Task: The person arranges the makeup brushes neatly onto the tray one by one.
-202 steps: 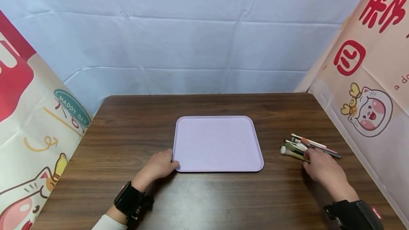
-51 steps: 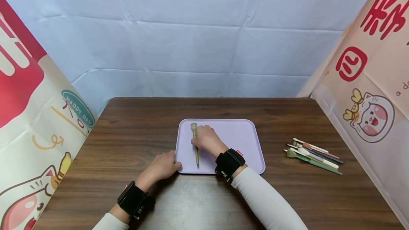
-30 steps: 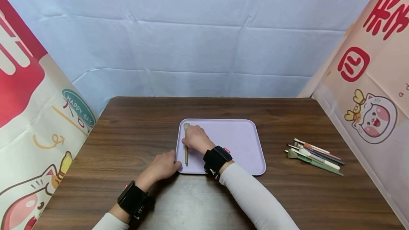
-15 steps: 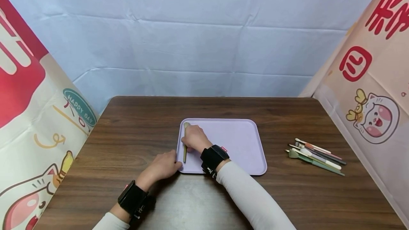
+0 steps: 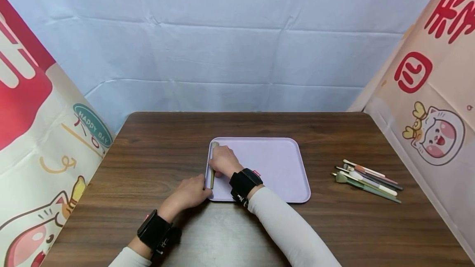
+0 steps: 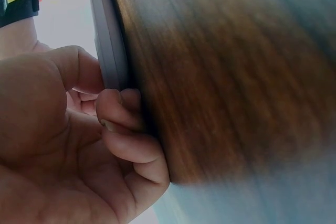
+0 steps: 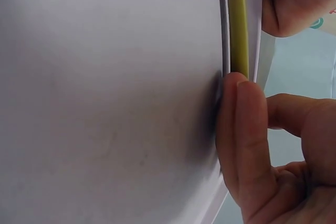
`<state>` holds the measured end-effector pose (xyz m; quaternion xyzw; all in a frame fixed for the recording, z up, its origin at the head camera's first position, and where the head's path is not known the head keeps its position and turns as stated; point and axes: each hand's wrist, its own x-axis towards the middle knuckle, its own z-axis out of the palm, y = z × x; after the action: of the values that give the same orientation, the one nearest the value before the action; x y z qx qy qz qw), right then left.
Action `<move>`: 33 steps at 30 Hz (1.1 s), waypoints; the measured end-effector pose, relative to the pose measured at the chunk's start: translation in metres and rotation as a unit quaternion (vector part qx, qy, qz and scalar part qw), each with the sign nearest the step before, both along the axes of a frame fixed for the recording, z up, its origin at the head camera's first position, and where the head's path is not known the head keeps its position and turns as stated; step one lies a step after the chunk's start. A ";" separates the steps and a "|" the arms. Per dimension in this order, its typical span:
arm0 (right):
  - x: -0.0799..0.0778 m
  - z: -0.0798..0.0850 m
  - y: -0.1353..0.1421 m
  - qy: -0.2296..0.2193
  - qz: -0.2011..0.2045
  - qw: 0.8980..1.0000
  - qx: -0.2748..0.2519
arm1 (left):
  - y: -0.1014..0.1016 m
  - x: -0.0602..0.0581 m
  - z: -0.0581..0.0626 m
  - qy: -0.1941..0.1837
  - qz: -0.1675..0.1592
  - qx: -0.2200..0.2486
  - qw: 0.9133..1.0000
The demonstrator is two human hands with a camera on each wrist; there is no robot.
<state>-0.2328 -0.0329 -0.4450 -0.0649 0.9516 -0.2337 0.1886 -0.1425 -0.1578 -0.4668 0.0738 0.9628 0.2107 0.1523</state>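
Observation:
A lilac tray lies on the brown table, and my left hand grips its near left corner. In the left wrist view the thumb and curled fingers close on the tray's rim. My right hand reaches across the tray and holds a yellow-green makeup brush along the left rim. Its pale bristles face the far side; the handle end points toward me. In the right wrist view the handle emerges from under the fingers, close beside the rim. The hand covers the brush's middle.
Several makeup brushes lie in a loose bunch on the wooden table to the right. A pale blue cloth hangs behind, and printed sheets stand along both sides.
My right hand has gone from the brush bunch to the tray with the yellow-green makeup brush, then slid it left to the rim. The left hand keeps its grip on the corner.

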 end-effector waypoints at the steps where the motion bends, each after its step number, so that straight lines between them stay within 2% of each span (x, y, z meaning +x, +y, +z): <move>1: 0.000 0.000 0.000 0.003 0.001 1.000 -0.002 | 0.000 0.000 0.000 0.000 0.000 0.000 1.000; 15: 0.002 0.001 0.002 0.009 0.011 1.000 0.007 | 0.000 0.000 -0.001 0.008 -0.004 -0.002 1.000; 26: 0.006 0.018 0.012 0.059 0.042 0.997 0.038 | 0.001 -0.002 0.002 0.020 -0.009 -0.010 1.000; 33: 0.008 0.022 0.022 0.076 0.041 0.995 0.057 | 0.002 -0.001 0.000 0.013 -0.002 -0.014 1.000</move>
<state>-0.2244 -0.0109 -0.4226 -0.1103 0.9715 -0.1658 0.1288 -0.1431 -0.1555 -0.4672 0.0765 0.9673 0.1959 0.1417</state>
